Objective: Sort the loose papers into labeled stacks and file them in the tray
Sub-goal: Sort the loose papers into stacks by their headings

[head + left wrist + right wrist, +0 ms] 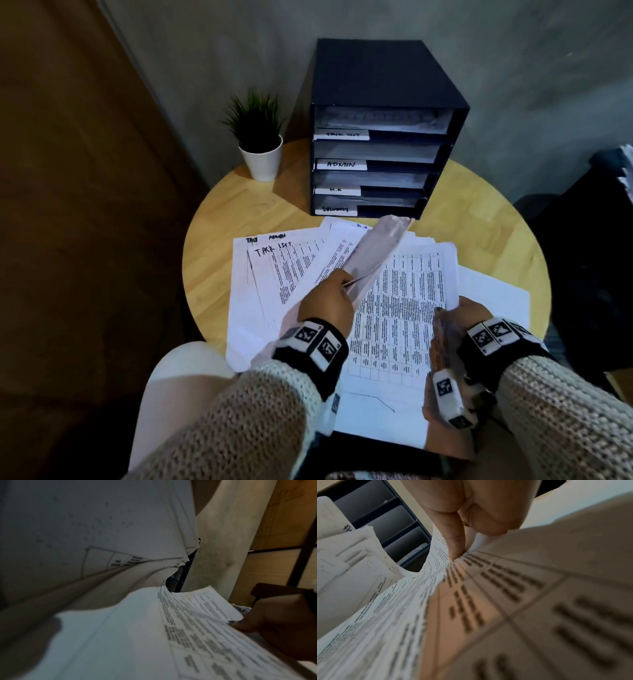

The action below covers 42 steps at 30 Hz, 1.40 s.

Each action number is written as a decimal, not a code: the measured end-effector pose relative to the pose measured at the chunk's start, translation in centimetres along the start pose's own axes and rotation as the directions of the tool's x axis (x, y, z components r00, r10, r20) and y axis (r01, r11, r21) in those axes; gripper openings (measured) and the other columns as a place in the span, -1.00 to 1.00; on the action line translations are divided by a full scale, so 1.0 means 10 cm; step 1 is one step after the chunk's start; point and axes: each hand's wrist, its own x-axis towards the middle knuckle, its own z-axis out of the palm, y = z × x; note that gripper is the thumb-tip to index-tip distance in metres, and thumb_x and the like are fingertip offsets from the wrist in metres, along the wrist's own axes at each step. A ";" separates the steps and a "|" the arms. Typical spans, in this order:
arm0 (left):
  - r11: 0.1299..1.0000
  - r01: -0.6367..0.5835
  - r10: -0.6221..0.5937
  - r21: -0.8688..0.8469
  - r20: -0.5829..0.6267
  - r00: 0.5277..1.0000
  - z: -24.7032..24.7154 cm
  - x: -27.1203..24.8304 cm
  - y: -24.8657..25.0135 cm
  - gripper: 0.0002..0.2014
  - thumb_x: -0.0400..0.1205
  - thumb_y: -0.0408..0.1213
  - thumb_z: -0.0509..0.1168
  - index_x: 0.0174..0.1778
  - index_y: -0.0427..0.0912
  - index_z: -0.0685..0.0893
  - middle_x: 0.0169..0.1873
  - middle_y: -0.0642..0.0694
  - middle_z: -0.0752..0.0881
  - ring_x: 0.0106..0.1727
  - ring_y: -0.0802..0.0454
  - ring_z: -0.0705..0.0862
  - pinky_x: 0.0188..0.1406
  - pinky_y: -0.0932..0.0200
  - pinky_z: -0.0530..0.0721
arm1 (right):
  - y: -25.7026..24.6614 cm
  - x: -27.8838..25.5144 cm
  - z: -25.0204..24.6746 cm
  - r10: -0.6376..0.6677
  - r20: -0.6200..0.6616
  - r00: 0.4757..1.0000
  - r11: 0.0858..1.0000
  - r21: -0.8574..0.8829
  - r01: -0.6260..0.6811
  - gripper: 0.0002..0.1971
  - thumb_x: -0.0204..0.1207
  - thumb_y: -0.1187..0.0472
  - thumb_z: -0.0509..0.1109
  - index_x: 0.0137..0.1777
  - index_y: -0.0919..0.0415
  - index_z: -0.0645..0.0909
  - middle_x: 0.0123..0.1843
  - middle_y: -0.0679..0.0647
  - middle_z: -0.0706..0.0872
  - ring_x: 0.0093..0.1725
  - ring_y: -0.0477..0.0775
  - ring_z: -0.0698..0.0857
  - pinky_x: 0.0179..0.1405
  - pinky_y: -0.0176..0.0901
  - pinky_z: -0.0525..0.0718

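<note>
- The tray [383,75] stands at the back of the counter [219,219]; its slot labels read "TASK LIST", "ADMIN", "H.R" and one too blurred to read.
- Loose papers [274,274] lie fanned on the counter before the tray; handwriting on them reads "TASK LIST" and "ADMIN".
- The left hand [327,301] pinches a raised, curled sheet [373,253].
- The right hand [469,311] fingers [455,540] pinch the edge of a printed table sheet [400,308].

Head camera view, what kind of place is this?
Probably a small office or home-office corner: a black filing tray with slots labeled ADMIN and H.R, printed table sheets spread on a round wooden table, and a potted plant.
</note>
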 end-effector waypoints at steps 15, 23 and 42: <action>0.942 0.295 -0.264 -0.159 0.192 0.945 -0.15 0.36 -0.10 -0.78 0.54 -0.11 0.35 0.06 0.10 0.80 0.17 -0.06 0.75 0.19 -0.11 0.70 0.23 0.22 0.61 | -0.04 -0.07 -0.04 -0.027 0.026 0.999 0.998 -0.049 0.029 -0.58 0.63 0.13 0.30 0.43 0.28 0.48 0.36 0.22 0.63 0.30 0.25 0.62 0.26 -0.08 0.55; 0.947 0.321 -0.322 0.029 0.092 0.942 -0.20 0.55 -0.33 -0.61 0.57 -0.10 0.25 0.35 0.16 0.54 0.36 -0.15 0.58 0.36 -0.23 0.57 0.38 0.02 0.53 | -0.02 -0.08 -0.06 -0.030 0.038 0.999 0.998 -0.047 0.032 -0.56 0.63 0.11 0.28 0.47 0.24 0.45 0.40 0.20 0.61 0.33 0.23 0.60 0.25 -0.11 0.54; 0.929 0.354 -0.370 0.108 0.234 0.899 -0.11 0.59 -0.20 -0.58 0.80 -0.25 -0.10 0.61 -0.18 0.24 0.50 -0.32 0.42 0.49 -0.23 0.44 0.43 0.07 0.37 | 0.03 -0.07 -0.05 -0.002 0.026 1.000 0.993 0.118 -0.001 -0.57 0.59 0.17 0.35 0.44 0.24 0.50 0.35 0.23 0.65 0.29 0.25 0.63 0.27 -0.05 0.57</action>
